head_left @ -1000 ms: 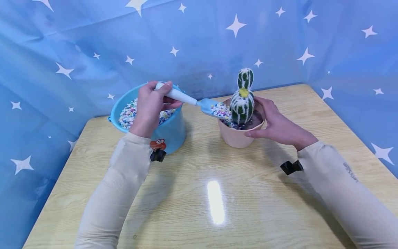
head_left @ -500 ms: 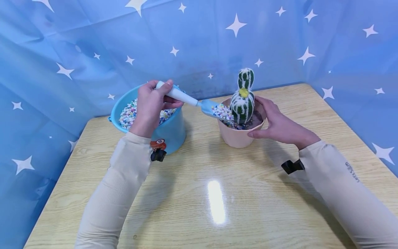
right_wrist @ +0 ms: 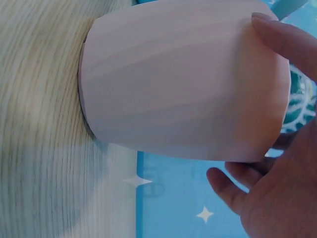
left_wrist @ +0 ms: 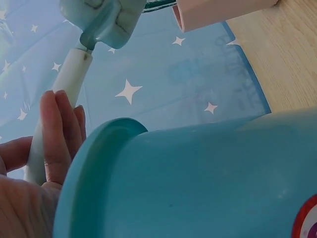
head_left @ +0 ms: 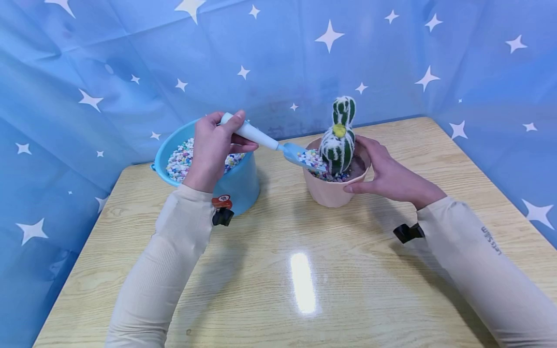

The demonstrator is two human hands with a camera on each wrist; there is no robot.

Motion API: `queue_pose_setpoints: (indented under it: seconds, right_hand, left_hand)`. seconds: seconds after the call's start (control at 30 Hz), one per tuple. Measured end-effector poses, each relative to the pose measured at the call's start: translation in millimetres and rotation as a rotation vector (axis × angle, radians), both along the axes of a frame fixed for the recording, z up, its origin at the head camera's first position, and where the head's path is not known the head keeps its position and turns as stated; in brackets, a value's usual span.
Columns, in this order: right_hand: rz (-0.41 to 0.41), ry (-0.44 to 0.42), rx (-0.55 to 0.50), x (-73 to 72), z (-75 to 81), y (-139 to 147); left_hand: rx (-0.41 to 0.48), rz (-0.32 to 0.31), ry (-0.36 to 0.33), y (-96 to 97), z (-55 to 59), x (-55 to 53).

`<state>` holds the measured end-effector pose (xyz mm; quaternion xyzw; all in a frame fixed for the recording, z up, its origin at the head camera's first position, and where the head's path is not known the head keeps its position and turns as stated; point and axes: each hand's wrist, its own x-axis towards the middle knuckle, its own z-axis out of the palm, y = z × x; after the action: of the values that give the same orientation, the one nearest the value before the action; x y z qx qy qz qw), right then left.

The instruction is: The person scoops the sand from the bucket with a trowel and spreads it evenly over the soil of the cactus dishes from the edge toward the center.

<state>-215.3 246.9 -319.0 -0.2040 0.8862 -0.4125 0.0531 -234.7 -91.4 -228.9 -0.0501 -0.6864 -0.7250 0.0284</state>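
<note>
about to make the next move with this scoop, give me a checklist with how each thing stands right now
1. Left-hand grip on the blue plastic scoop with the whitish handle: ok, fingers and thumb hold it.
2. Scoop loaded: ok, small multicoloured pebbles lie on it.
3. Scoop's tip over the pale pink round pot: ok, it is past the rim.
4. Right-hand grip steadying the pot: ok, thumb on the near side, fingers beyond.
5. Scoop's tip clear of the white-streaked green cactus with the yellow flower: cannot tell, they overlap in the head view.
</note>
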Motion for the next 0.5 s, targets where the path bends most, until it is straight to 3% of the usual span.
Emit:
queue_pose_setpoints:
  seconds: [0.23, 0.5]
  right_hand:
    - [-0.032, 0.009, 0.036, 2.0, -0.4, -2.3]
    - [0.022, 0.017, 0.028, -0.1, -0.5, -1.1]
  left_hand:
    - [0.002, -0.011, 0.004, 0.6, 1.2, -0.2]
    - [0.014, -0.036, 0.007, 2.0, 2.2, -1.8]
